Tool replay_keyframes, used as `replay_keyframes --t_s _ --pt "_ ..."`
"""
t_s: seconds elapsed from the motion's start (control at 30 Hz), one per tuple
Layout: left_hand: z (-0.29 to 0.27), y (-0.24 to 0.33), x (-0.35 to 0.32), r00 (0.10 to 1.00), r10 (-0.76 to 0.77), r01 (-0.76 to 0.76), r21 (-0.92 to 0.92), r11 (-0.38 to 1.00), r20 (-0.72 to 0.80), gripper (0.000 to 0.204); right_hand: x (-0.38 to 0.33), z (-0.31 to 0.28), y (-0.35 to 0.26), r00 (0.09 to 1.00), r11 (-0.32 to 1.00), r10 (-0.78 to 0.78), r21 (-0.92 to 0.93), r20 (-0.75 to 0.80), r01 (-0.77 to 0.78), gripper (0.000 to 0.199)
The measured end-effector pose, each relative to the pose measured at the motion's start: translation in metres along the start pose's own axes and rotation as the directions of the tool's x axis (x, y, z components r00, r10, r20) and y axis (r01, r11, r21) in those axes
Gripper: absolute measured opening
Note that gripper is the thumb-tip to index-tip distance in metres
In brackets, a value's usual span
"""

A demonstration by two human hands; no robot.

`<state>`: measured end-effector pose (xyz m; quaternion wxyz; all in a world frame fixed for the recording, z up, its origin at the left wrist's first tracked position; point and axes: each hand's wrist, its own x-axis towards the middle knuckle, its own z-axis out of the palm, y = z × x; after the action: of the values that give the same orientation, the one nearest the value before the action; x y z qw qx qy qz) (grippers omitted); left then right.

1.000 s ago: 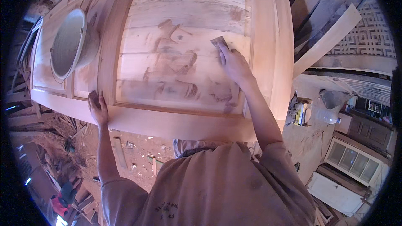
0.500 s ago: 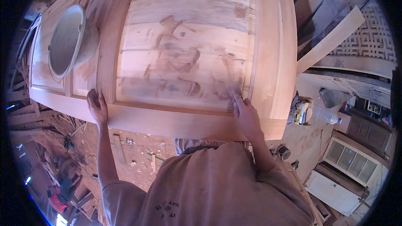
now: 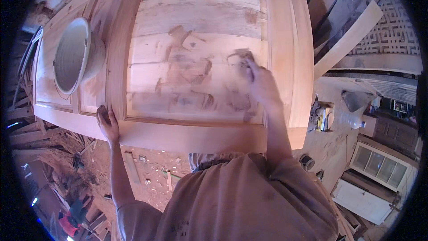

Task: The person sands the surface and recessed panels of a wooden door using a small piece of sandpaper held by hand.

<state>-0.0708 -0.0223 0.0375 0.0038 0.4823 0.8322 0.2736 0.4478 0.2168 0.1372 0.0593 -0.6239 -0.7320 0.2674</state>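
A large wooden door (image 3: 285, 62) lies flat under the person, with a raised frame around a wide middle panel (image 3: 196, 53). The panel shows darker smeared patches on the pale boards.

The right hand (image 3: 261, 85) is stretched out over the right part of the panel. Its fingers (image 3: 249, 67) are bent down and pressed on a small flat grey piece, probably a sanding pad or sheet (image 3: 238, 56), which lies on the panel near the inner edge of the right frame. The picture is blurred there, so it is not possible to tell exactly what the piece is or how tightly the fingers close on it; they lie over its near side and the hand covers part of it.

The left hand (image 3: 107, 122) rests on the near rail of the door, at the corner where the upright bar meets it. Its fingers are curled over the wood and hold nothing else.

A pale bucket (image 3: 76, 56) with a thin wire handle stands on the left part of the door, well apart from both hands.

Under the door, the floor (image 3: 147, 169) is covered with sawdust and small scraps of wood. On the right, a long pale plank (image 3: 347, 40) leans, and a white panel with glass panes (image 3: 379, 169) lies lower down.
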Motion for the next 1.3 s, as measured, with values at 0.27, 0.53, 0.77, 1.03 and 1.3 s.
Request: replay_keyframes --t_s 0.27,0.53,0.77,1.03,1.3 --pt "0.004 0.022 0.005 1.0 0.004 -0.006 -0.039 0.999 -0.029 0.041 0.045 -0.031 0.042 0.994 0.998 -0.037 0.053 -0.105 0.043 0.042" --pt "0.004 0.011 0.002 0.998 -0.039 0.035 -0.082 0.996 -0.041 0.04 -0.01 0.021 0.007 0.999 0.998 -0.022 0.051 -0.045 0.024 0.051" --pt "0.001 0.025 0.002 0.998 -0.054 0.05 -0.145 0.988 -0.02 0.038 0.137 -0.02 0.043 0.972 1.0 -0.007 -0.028 -0.235 0.0 0.042" --pt "-0.002 0.025 0.007 0.999 0.048 -0.049 -0.026 0.998 -0.012 0.038 0.172 -0.003 0.048 0.99 0.992 0.037 -0.112 -0.138 -0.053 0.041" --pt "-0.007 0.023 0.004 1.0 0.012 -0.012 -0.029 0.999 -0.006 0.039 0.067 -0.013 0.023 0.988 0.998 0.062 0.021 -0.144 -0.06 0.045"
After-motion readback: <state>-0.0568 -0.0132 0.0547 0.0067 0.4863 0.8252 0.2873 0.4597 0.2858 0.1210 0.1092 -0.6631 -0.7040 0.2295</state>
